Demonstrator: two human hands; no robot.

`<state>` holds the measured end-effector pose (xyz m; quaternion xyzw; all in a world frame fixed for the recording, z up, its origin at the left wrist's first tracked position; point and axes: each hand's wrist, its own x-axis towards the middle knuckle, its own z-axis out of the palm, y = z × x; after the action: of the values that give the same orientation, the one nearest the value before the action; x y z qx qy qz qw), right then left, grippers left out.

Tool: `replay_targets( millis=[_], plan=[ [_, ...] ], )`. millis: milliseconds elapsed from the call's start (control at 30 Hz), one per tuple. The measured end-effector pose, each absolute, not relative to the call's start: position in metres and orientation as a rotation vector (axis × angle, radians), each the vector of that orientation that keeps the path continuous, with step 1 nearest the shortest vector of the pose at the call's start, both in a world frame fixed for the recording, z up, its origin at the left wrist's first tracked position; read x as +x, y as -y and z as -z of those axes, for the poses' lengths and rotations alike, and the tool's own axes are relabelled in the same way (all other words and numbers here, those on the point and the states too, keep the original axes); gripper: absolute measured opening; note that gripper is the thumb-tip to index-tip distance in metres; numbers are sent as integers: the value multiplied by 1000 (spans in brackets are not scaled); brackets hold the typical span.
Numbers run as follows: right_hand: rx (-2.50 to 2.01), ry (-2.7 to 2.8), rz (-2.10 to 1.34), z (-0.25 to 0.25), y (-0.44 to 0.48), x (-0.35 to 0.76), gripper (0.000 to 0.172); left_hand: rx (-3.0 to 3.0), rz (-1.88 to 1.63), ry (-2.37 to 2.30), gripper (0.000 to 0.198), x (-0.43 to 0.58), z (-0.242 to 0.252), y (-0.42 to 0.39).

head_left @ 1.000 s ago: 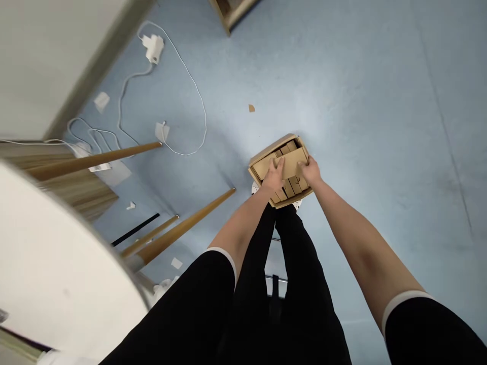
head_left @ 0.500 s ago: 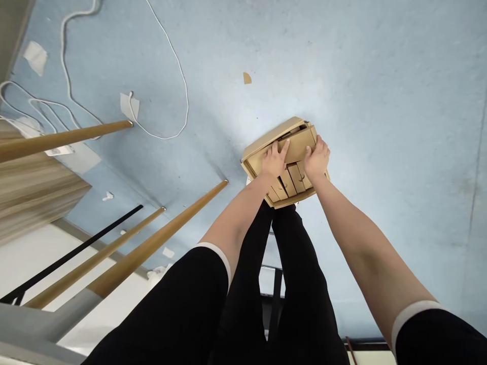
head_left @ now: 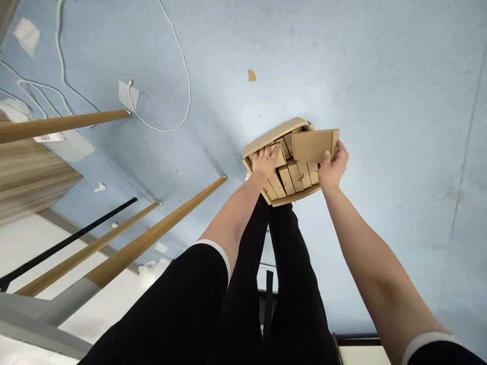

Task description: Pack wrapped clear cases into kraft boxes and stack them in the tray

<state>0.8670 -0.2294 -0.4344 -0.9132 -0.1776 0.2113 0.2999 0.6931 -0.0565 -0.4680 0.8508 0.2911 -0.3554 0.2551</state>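
Observation:
An open carton (head_left: 274,134) stands on the floor at my feet, packed with several small brown cardboard boxes (head_left: 296,175), some with a half-round notch. My right hand (head_left: 334,166) is closed on the right end of a flat cardboard box (head_left: 312,146), its thumb on the near face and its fingers behind. This box is tilted and partly above the carton's right side. My left hand (head_left: 264,161) lies with fingers spread over another small box (head_left: 280,156) at the carton's left. The underside of that box is hidden.
Yellow-brown table legs (head_left: 178,218) and a black bar (head_left: 76,238) stand to the left. White cables (head_left: 189,86) and paper scraps (head_left: 128,95) lie on the blue floor. A tan scrap (head_left: 251,75) lies beyond the carton.
My right hand has moved right and swung the flat box up off the packed boxes, uncovering those beneath. The left hand has shifted slightly left, off the flat box, onto another small box.

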Motion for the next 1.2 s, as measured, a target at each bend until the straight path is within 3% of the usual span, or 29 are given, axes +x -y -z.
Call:
replay_targets(
  millis=[233,367,600,867,1200],
  plan=[
    [-2482,375,-538,410,267,852,57,2297,984,-781,119,698,459,57],
    [-2468,369,-555,412,262,847,56,2303,924,-805,118,699,441,64],
    [-2436,267,-629,428,231,819,65,2243,577,-1007,116,672,439,75],
    [-2310,493,-968,437,209,784,62,2205,427,-720,112,628,444,60],
    [-2006,559,-1316,459,174,768,68,2176,460,-937,111,605,449,66]
  ],
)
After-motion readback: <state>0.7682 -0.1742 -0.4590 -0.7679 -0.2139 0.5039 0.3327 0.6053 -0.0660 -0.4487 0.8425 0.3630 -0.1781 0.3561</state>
